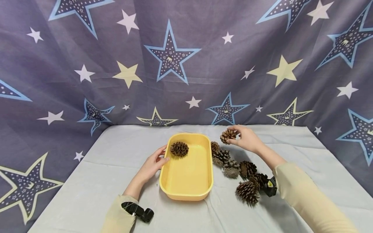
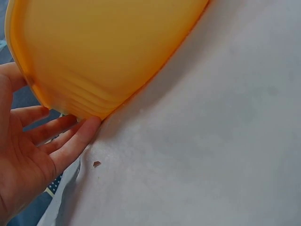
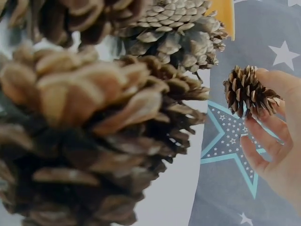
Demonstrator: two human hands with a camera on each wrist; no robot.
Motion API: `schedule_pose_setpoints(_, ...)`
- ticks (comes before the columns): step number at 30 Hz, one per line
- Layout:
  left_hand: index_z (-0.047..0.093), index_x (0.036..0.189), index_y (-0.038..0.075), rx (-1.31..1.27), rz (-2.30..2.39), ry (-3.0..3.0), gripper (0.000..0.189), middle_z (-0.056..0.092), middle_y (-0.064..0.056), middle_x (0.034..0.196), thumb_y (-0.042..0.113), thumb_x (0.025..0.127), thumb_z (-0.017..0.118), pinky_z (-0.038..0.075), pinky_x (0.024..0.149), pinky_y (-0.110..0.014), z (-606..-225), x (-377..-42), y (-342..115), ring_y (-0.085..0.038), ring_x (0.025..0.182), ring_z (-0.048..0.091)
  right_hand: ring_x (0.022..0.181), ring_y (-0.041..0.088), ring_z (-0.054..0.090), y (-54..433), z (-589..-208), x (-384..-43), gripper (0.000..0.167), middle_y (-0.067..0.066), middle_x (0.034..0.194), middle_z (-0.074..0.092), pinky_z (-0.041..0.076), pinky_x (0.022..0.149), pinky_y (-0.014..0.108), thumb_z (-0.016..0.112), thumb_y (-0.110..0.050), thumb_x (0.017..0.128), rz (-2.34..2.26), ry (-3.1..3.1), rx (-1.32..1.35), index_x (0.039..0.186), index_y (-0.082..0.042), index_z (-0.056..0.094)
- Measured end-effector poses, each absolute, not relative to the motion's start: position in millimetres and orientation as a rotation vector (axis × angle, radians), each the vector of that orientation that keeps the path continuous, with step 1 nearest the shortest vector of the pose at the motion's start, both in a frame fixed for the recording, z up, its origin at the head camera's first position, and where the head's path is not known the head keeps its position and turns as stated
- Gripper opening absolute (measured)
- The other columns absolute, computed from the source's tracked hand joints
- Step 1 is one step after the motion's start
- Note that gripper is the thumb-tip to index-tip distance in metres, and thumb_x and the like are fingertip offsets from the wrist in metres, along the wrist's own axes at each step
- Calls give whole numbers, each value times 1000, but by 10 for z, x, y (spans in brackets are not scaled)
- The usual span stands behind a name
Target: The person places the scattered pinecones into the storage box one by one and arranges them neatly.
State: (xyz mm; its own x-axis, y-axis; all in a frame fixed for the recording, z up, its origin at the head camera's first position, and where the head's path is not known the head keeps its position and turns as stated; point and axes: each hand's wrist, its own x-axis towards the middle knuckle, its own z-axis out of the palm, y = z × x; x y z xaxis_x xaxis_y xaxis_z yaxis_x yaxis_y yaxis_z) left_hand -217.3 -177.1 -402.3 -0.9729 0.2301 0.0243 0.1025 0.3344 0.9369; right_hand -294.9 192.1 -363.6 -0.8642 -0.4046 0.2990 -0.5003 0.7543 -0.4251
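Observation:
A yellow plastic tub [image 1: 186,195] stands mid-table with one brown pine cone [image 1: 179,149] lying in its far left corner. My left hand [image 1: 152,165] grips the tub's left side, the thumb over the rim and the fingers against the outer wall [image 2: 108,56]. Beyond the tub's right side, my right hand [image 1: 246,138] pinches another pine cone [image 1: 228,136] between thumb and fingers. That held cone [image 3: 247,92] appears raised off the cloth in the right wrist view. Several more pine cones [image 1: 247,192] lie in a loose row right of the tub, under the right forearm.
A pale cloth [image 1: 122,155] covers the table. Behind it hangs a dark curtain [image 1: 204,71] printed with stars. Large pine cones [image 3: 84,141] fill much of the right wrist view, close to the wrist camera. One small brown fleck [image 2: 97,164] lies on the cloth.

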Motion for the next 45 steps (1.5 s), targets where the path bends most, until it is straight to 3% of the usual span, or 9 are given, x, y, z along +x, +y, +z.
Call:
schedule_pose_setpoints(24, 29, 142, 8, 303, 1696, 2486, 56, 47, -23, 128, 16, 92, 52, 55, 75, -31, -3995, -2155, -1766, -33, 101, 56, 93, 20, 57, 1470, -3389, -2948, 46, 4, 114, 58, 49, 81, 38, 68, -36, 78, 672, -2758, 887, 118, -15, 59)
schedule_pose_setpoints(34, 29, 142, 8, 305, 1696, 2489, 56, 46, -23, 128, 17, 92, 52, 55, 76, -31, -4012, -2163, -1769, -35, 103, 56, 103, 22, 55, 1267, -3353, -2929, 49, 6, 121, 57, 46, 92, 41, 65, -38, 80, 626, -2790, 910, 122, -14, 56)
schedule_pose_setpoints(45, 29, 142, 8, 301, 1711, 2475, 56, 46, -23, 128, 15, 91, 52, 55, 74, -32, -4024, -2169, -1771, -35, 102, 56, 99, 21, 57, 1092, -3430, -2900, 50, 6, 115, 60, 48, 89, 40, 65, -35, 80, 605, -2743, 999, 122, -10, 56)
